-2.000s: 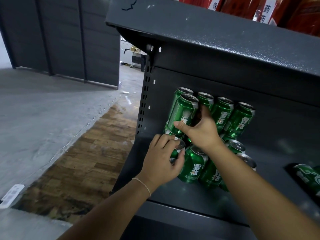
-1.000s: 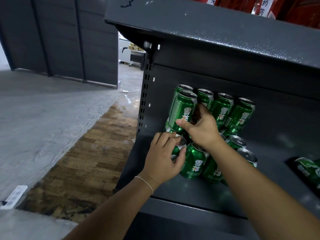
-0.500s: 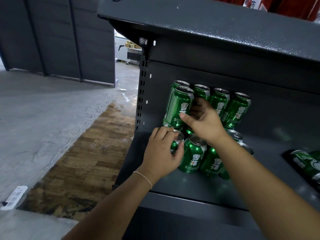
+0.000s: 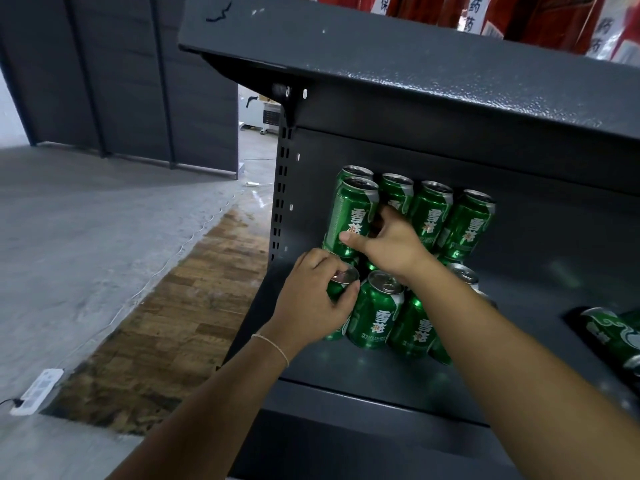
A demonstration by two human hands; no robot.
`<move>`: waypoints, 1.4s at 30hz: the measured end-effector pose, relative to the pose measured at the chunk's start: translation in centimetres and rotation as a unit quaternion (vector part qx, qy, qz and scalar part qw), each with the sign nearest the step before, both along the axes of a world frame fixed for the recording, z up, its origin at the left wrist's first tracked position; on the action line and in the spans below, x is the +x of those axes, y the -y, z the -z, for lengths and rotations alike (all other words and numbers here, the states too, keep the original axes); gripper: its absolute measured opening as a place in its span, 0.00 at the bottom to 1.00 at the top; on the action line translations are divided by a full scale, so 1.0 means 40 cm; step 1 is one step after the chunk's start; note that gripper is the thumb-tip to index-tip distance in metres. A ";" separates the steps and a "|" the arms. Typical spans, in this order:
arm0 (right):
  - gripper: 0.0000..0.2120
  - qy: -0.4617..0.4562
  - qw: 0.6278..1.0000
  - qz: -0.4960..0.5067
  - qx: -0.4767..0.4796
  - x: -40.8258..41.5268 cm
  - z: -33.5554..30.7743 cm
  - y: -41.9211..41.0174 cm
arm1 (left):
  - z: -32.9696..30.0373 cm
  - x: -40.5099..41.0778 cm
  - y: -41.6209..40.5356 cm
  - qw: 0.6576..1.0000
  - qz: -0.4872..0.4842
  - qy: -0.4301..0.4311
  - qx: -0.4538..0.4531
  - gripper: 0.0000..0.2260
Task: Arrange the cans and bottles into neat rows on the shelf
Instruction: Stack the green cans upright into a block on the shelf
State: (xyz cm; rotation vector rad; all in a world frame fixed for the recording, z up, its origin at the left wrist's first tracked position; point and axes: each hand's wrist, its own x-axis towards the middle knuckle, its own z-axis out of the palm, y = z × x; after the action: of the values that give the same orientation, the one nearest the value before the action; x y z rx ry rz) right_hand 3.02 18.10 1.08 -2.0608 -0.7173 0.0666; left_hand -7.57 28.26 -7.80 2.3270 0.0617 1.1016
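Gripping the near-left green can (image 4: 337, 292) from above, the left hand (image 4: 311, 303) curls fingers and thumb round its rim on the dark shelf (image 4: 363, 379). Just right stand more near-row cans (image 4: 375, 313). Farther back, the right hand (image 4: 391, 244) wraps a raised can (image 4: 349, 216) beside the far row (image 4: 431, 216), thumb across its front.

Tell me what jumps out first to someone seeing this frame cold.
The cluster of green cans at the left end of the dark grey shelf, stacked two tiers high. Both hands are in it: the left hand grips the front-left can by its top, the right hand holds an upper can. Red packages line the shelf above, at top right.
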 end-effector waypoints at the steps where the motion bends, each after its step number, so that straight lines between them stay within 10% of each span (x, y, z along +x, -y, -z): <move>1: 0.30 -0.001 1.000 0.003 -0.001 0.003 0.003 -0.001 | 0.000 -0.001 0.001 1.000 -0.001 0.001 -0.001 0.15; 15: 0.25 -0.004 0.995 -0.003 0.095 -0.009 -0.008 0.089 | -0.083 -0.012 0.046 0.995 -0.034 0.002 0.089 0.16; 25: 0.10 0.134 0.978 0.134 0.091 0.060 0.014 0.427 | -0.172 0.080 0.276 0.992 0.060 0.023 0.111 0.13; 42: 0.11 0.103 0.966 0.229 0.065 0.102 0.168 0.889 | -0.114 0.274 0.732 0.978 0.186 -0.034 0.086 0.13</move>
State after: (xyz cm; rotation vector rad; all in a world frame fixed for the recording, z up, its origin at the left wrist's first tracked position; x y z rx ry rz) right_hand 7.10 -17.47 -5.65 -2.0741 -0.3397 -0.4517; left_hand 3.38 -1.02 -3.23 2.3958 -0.4421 0.8671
